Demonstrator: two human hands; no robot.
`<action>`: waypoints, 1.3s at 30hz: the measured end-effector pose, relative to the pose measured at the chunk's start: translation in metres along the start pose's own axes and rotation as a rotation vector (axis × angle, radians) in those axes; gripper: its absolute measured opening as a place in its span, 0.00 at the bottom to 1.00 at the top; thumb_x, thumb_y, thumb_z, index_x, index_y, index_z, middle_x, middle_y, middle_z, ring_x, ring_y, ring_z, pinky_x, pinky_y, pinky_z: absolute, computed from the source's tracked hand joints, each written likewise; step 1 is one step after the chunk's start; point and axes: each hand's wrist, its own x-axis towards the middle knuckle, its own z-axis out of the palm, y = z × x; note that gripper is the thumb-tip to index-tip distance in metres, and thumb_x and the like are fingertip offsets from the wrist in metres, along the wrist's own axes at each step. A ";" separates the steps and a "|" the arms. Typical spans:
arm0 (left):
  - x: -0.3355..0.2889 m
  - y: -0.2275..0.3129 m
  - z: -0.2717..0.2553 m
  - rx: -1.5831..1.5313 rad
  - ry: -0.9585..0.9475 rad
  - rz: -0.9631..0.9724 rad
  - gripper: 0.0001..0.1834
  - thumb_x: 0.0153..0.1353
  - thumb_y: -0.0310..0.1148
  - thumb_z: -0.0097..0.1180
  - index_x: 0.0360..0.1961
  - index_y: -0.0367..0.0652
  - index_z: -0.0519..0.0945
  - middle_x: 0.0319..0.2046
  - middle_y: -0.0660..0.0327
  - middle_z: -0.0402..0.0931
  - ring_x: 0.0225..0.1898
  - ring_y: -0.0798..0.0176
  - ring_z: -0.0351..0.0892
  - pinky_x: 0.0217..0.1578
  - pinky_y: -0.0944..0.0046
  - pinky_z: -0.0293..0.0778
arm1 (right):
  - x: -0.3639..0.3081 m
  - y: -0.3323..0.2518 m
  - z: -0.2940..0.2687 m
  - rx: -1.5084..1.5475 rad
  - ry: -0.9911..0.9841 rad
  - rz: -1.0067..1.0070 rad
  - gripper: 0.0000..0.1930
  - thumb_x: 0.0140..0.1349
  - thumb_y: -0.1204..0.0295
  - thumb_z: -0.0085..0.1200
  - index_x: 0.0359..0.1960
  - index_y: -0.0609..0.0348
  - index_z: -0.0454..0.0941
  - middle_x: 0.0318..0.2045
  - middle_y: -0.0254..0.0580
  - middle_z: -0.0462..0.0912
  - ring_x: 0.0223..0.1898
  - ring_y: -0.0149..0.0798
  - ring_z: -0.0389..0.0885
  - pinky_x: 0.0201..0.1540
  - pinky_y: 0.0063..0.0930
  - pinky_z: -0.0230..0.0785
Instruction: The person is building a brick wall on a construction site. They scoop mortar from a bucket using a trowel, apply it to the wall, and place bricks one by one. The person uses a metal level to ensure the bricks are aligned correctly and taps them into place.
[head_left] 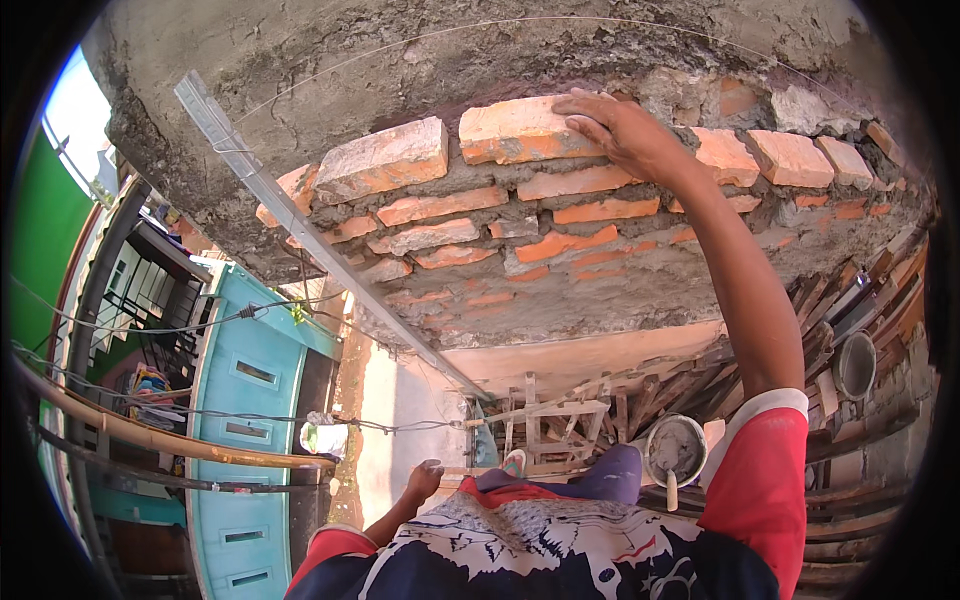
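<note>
My right hand [622, 132] reaches up to the top course of a brick wall and grips the right end of an orange brick [525, 132]. Its fingers lie over the upper edge, with the thumb on the front face. Beneath that brick is grey mortar [480, 178], above rougher courses. Another brick [385, 160] sits just to its left, across a gap. My left hand [424, 480] hangs low beside my body, fingers curled; whatever they hold, if anything, is too small to make out. A mortar bucket [650, 452] with a wooden handle [672, 492] sticking out stands by my right side.
A metal straightedge [330, 255] slants along the wall's left end, and a thin string [520, 18] crosses above the bricks. Cables [250, 312] and a bamboo pole [230, 452] run at left. Wooden planks [680, 385] and a second bucket [855, 367] are at right.
</note>
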 end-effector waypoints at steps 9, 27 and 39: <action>-0.031 0.055 -0.037 -0.006 -0.096 -0.179 0.26 0.68 0.45 0.58 0.63 0.42 0.77 0.52 0.42 0.84 0.55 0.44 0.84 0.55 0.54 0.78 | -0.062 0.006 0.012 0.104 0.289 -0.013 0.19 0.78 0.64 0.47 0.67 0.44 0.76 0.67 0.42 0.77 0.70 0.51 0.72 0.68 0.50 0.71; 0.013 0.292 -0.151 -0.268 0.333 0.508 0.21 0.65 0.29 0.61 0.60 0.45 0.80 0.52 0.46 0.80 0.55 0.42 0.80 0.57 0.51 0.76 | 0.012 -0.054 0.028 -0.301 0.053 -0.041 0.27 0.76 0.54 0.47 0.74 0.43 0.66 0.64 0.48 0.78 0.71 0.51 0.68 0.73 0.48 0.62; -0.001 0.499 -0.391 0.315 1.273 1.020 0.21 0.64 0.36 0.65 0.58 0.48 0.84 0.57 0.56 0.80 0.61 0.44 0.75 0.65 0.45 0.67 | 0.013 -0.056 0.028 -0.324 0.070 -0.021 0.27 0.76 0.52 0.48 0.74 0.40 0.67 0.66 0.49 0.77 0.70 0.54 0.69 0.72 0.50 0.62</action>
